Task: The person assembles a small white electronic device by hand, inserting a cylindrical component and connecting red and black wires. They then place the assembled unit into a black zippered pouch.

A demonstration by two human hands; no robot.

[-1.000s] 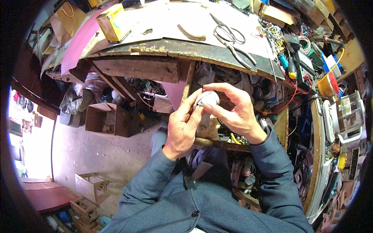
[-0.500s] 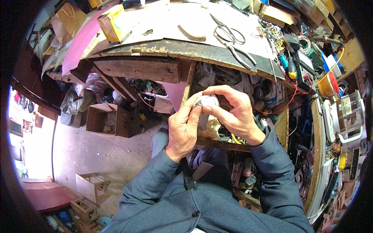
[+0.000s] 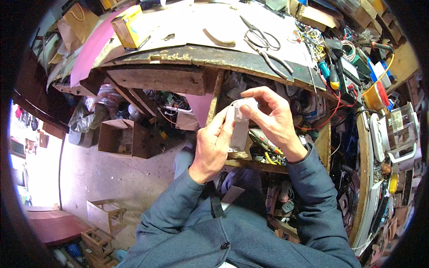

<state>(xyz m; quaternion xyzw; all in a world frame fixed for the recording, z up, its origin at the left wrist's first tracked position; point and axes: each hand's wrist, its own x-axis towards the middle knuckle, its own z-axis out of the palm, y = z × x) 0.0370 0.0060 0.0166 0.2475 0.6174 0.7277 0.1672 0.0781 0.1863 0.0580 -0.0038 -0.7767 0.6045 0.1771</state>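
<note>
A long white plastic device (image 3: 240,134) with a rounded top is held up between my hands, above an open drawer (image 3: 268,169). My left hand (image 3: 211,149) grips its left side, thumb pressed along the casing. At the upper end, my right hand (image 3: 277,125) pinches it, with the thumb lying across the top and the forefinger arched above. The fingers cover part of the top, so its details are hidden. Beyond my hands, scissors (image 3: 255,35) and pliers (image 3: 273,64) lie on the white-topped workbench (image 3: 187,29).
A yellow box (image 3: 128,31) and a curved brown strip (image 3: 218,39) rest on the bench. Tangled wires and a meter (image 3: 350,71) crowd its right end. A white appliance with a clear container (image 3: 400,129) stands at right. On the floor at left sits a cardboard box (image 3: 117,139).
The device has tipped so that its long pale body shows below my fingers. My right hand has shifted slightly, its forefinger lifting away from the top.
</note>
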